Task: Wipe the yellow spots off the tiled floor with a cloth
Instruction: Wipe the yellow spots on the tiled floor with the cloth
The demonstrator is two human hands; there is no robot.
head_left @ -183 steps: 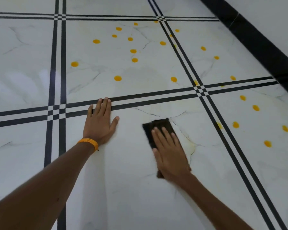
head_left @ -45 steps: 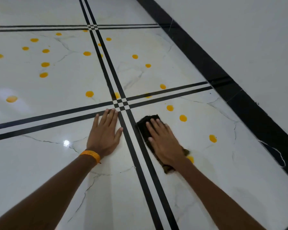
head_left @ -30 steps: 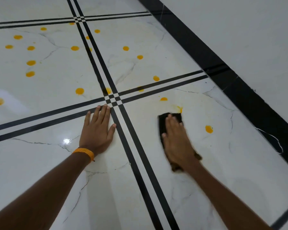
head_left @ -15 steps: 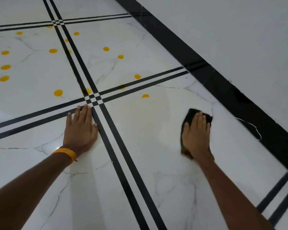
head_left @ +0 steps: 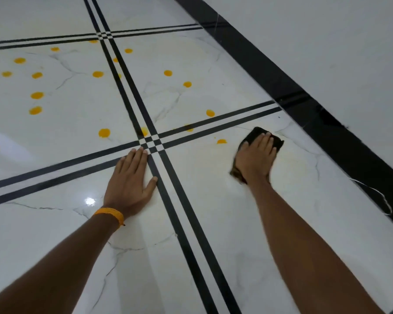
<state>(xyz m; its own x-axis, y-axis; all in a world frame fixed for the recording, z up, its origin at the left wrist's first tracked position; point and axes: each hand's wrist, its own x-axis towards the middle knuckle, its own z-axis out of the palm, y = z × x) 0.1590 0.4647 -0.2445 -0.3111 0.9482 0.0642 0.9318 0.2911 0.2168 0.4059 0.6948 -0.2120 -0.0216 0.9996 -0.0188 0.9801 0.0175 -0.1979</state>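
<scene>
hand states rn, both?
Left hand: open, flat on the floor, holding nothing.
Right hand: open, pressed flat on the dark cloth.

cloth (head_left: 259, 138) under right hand (head_left: 255, 159), one spot (head_left: 221, 141) just left, left hand (head_left: 129, 180) flat on floor (head_left: 213, 200)

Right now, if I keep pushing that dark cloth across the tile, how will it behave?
The dark cloth looks thin and floppy: it lies flat under the right hand, its rear edge bunched near the wrist, so it may fold. The tiled floor is glossy, so it probably slides easily.
</scene>
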